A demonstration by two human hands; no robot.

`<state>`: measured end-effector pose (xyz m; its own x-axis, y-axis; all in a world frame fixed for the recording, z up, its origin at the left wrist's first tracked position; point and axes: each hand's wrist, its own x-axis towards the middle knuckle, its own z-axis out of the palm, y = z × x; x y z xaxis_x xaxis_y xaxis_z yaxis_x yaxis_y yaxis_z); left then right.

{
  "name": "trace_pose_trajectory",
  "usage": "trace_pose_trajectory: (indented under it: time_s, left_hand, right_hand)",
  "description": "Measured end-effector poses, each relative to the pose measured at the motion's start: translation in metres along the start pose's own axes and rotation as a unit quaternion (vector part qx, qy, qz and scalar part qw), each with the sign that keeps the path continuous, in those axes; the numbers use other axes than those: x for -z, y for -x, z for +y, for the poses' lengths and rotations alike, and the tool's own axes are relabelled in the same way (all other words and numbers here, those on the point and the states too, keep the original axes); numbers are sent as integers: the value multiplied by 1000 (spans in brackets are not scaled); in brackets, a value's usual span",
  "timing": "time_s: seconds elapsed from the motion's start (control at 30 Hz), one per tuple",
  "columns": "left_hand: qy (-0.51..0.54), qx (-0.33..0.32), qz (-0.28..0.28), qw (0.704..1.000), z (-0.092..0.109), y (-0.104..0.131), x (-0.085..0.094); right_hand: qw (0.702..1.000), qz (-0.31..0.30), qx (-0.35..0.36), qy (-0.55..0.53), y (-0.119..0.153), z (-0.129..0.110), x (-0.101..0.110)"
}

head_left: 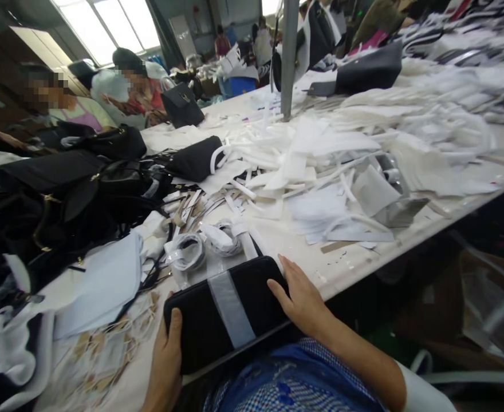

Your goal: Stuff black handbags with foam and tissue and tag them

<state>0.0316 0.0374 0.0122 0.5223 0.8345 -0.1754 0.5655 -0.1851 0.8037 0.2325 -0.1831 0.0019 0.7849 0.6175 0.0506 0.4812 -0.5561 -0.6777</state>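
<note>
A black case (194,323) held at both ends, at the near edge of the table (314,264).
The left hand (166,356) grasps its left end, thumb on the face; the right hand (302,296) grasps its right end, thumb on the face too. A pale band (231,309) crosses its middle. Just beyond lie wrapped coils (187,252); to the left, white sheets (106,286) and black bags (58,177); far right, white scraps (306,151).
</note>
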Motion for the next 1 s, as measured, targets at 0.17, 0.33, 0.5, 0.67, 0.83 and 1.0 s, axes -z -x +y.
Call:
trace_pose_trajectory:
  time_s: [0.17, 0.33, 0.5, 0.67, 0.83, 1.0]
  left_hand:
    - [103, 75, -30, 991, 6, -3, -10]
    - [79, 35, -15, 996, 3, -10, -4]
    - [101, -28, -1, 994, 4, -14, 1]
    - [140, -23, -27, 989, 6, -12, -2]
    - [120, -37, -6, 992, 6, -10, -4]
    - [137, -1, -27, 990, 3, -13, -8]
  right_hand:
    - [1000, 17, 9, -15, -4, -11, 3]
    - [999, -23, -20, -38, -9, -9, 20]
    - [990, 1, -44, -134, -30, -9, 27]
    - [988, -3, -28, -154, -36, -17, 13]
    - [984, 25, -29, -176, -28, -12, 5]
    - [981, 24, -45, -186, -35, -6, 4]
